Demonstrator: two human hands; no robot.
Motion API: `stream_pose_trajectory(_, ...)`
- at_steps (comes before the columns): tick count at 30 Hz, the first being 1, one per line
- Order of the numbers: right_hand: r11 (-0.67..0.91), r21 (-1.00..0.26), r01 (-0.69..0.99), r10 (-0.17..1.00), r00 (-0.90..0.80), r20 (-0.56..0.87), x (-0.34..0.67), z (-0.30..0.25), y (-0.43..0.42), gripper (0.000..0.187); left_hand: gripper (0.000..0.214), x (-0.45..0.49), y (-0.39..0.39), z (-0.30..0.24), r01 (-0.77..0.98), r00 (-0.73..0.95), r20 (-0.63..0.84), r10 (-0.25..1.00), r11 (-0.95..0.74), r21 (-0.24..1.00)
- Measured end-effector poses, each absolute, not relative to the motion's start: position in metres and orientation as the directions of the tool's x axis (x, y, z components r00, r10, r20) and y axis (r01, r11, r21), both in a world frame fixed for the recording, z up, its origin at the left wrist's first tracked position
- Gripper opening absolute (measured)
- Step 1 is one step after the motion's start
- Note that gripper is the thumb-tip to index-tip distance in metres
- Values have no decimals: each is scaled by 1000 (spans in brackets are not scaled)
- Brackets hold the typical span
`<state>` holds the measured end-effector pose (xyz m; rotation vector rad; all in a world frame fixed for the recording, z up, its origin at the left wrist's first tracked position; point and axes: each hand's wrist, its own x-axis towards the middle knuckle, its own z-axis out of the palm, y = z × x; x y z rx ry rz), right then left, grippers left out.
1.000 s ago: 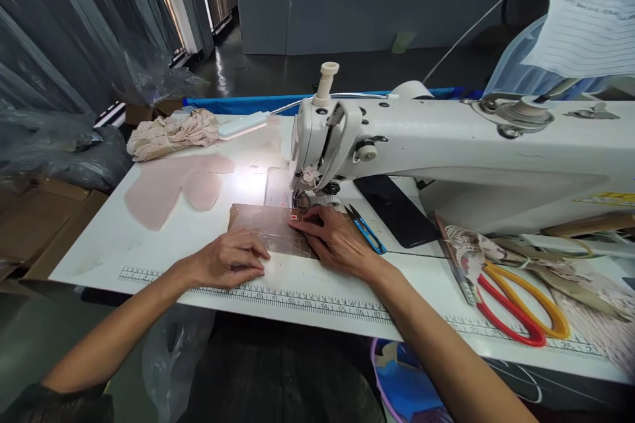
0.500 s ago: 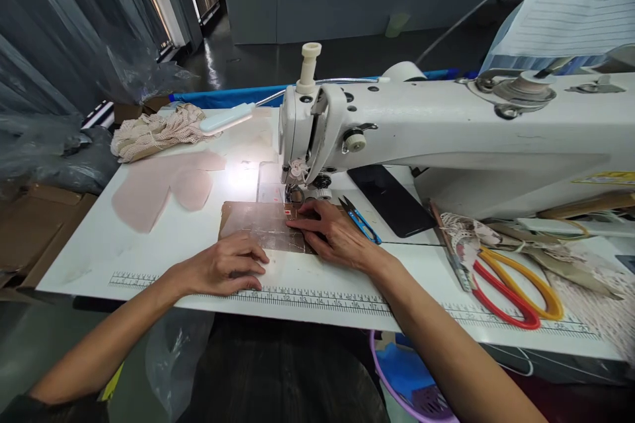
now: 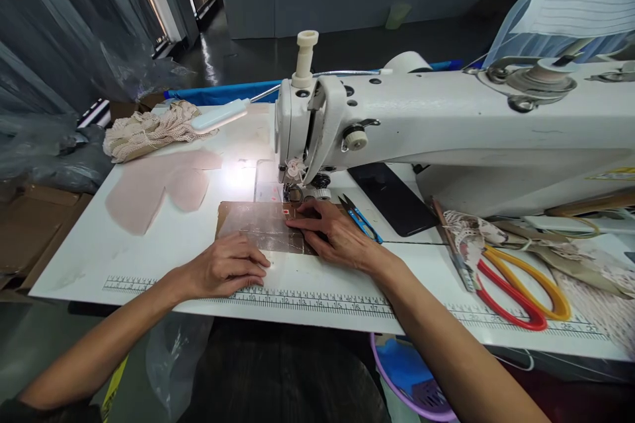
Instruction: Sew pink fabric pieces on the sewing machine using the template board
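A flat brown sheet with a glossy, see-through layer [image 3: 253,219] lies at the foot of the white sewing machine [image 3: 297,139], just in front of its needle area. My right hand [image 3: 335,231] rests on the sheet's right part, fingers stretched out and pressing down, close to a small red-and-white mark. Lower left, my left hand [image 3: 233,266] lies loosely spread, its fingers by the sheet's near edge and above the printed ruler [image 3: 317,304]. Whether thin fabric lies under or in the sheet, I cannot tell. Blue thread snips [image 3: 361,219] lie right of my right hand.
Pale pink cut pieces [image 3: 143,192] and a lace bundle [image 3: 149,132] lie on the left of the table. A black phone [image 3: 391,199] sits under the machine arm. Red-and-yellow-handled scissors [image 3: 520,287] and lace scraps lie at right. A purple basket [image 3: 380,370] stands below.
The view has shifted slightly, and things at the right sit a little farther right. Both hands and the brown sheet hold nearly the same places.
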<state>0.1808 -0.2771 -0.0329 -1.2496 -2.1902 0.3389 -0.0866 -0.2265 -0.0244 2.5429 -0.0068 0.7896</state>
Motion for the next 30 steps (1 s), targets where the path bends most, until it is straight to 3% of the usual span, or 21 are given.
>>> stream_pose_trajectory(6,504,-505,701,863,-418,282,177,-17,-284,39,9,-87,-228,-23,-120,855,504,118,-902,414)
stream_pose_trajectory(12,506,-432,746,862,-455,224,173,-13,-288,40,29,-83,-217,-9,-66,808,561,178,-920,386)
stream_pose_trajectory(15,501,-427,753,865,-447,228,173,-15,-288,40,17,-68,-205,-6,104,777,582,239,-961,256)
stream_pose_trajectory(18,502,-421,755,865,-444,236,174,-17,-288,39,16,-49,-195,-10,200,797,575,186,-979,39)
stream_pose_trajectory(21,511,-404,759,859,-444,254,175,-19,-288,39,21,-36,-190,-17,224,853,500,150,-970,-92)
stream_pose_trajectory(26,499,-379,779,864,-415,285,174,-28,-284,37,35,-31,-175,-23,252,916,367,163,-945,-210)
stream_pose_trajectory(30,455,-363,813,877,-341,338,170,-36,-279,34,40,-31,-160,-17,262,937,283,204,-947,-185)
